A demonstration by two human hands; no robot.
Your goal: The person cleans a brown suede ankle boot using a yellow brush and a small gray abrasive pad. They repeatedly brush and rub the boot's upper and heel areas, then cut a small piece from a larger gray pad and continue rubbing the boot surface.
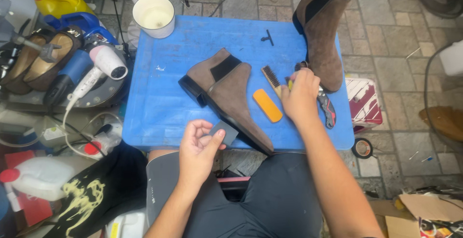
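— So, what's in your left hand [198, 150]?

— It's a small dark grey block [224, 131], squarish, with a flat matte face. My fingers [218, 137] are pinching it: thumb on the near side, the others curled behind. I hold it just over the front edge of the blue desk [159, 112].

— And the boot?

— It's a brown suede ankle boot [226, 91] with a black elastic panel at the side and a dark sole and heel. It lies on its side in the middle of the desk, toe pointing toward my lap. The block sits right beside the sole near the toe; I cannot tell whether they touch.

— Your right hand [300, 96]?

— It's down on the desk to the right of the boot, fingers closed around the end of a wooden brush [271, 79] with dark bristles. An orange bar [267, 105] lies between that hand and the boot, close to both. Pliers with red and black grips [328, 110] lie just past my wrist.

— Anything else near?

— The second boot [322, 31] stands upright at the far right corner, just behind my right hand. A white cup [153, 15] sits at the far left corner.
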